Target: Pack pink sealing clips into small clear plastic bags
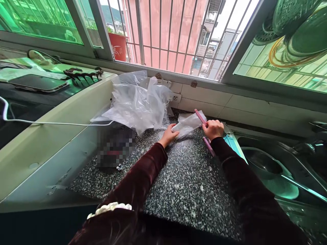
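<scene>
My left hand pinches one end of a folded clear plastic bag just above the counter. At the bag's other end, my right hand is closed round a slim pink bag clip, which lies across the plastic. Another pink strip shows below the right wrist; whether it is joined to the clip I cannot tell. Behind the left hand sits a crumpled heap of clear plastic bags.
A speckled stone counter lies under my hands. To the right is a sink with a strainer basin. A stove with a phone on it is at left, crossed by a white cable. A barred window is ahead.
</scene>
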The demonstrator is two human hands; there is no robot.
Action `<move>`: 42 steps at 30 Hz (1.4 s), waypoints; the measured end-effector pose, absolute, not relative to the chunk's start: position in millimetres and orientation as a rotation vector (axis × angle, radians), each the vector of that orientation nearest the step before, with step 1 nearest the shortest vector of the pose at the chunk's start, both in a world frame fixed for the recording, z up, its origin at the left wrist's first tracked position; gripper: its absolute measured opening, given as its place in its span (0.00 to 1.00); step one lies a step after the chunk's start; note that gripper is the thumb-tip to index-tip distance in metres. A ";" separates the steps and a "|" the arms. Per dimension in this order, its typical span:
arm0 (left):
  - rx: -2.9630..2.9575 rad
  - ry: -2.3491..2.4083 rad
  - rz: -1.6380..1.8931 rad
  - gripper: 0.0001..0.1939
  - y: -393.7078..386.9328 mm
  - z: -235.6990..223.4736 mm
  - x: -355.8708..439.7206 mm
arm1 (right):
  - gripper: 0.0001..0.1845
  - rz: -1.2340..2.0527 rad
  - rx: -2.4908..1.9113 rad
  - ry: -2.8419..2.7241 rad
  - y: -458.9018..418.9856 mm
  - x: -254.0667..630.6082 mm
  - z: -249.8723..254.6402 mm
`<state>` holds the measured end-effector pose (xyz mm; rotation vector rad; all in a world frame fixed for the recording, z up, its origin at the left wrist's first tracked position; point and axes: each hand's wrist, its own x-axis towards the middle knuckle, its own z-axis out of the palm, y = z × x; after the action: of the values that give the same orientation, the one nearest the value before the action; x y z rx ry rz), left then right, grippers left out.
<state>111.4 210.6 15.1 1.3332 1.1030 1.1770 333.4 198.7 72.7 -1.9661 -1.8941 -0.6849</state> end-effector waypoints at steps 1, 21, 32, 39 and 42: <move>1.352 1.106 1.218 0.26 215.3 12.2 115.2 | 0.16 -0.671 -1.992 -1.878 205.3 334.3 72.5; 2.057 1.631 1.040 0.29 271.6 15.9 147.2 | 0.19 -0.438 -2.322 -1.611 280.4 338.7 57.6; 2.121 1.757 0.967 0.29 267.3 14.0 153.2 | 0.21 -0.340 -2.446 -1.660 277.5 323.6 61.3; 2.226 1.769 0.996 0.31 259.1 9.1 151.7 | 0.23 -0.354 -2.455 -1.689 270.6 320.5 64.8; 2.259 1.726 1.013 0.28 254.7 6.7 147.0 | 0.20 -0.439 -2.337 -1.706 264.6 319.9 65.7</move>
<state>147.0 254.7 6.7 2.2592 1.7264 1.0130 319.9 264.6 65.7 -2.3374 -1.7060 -0.4387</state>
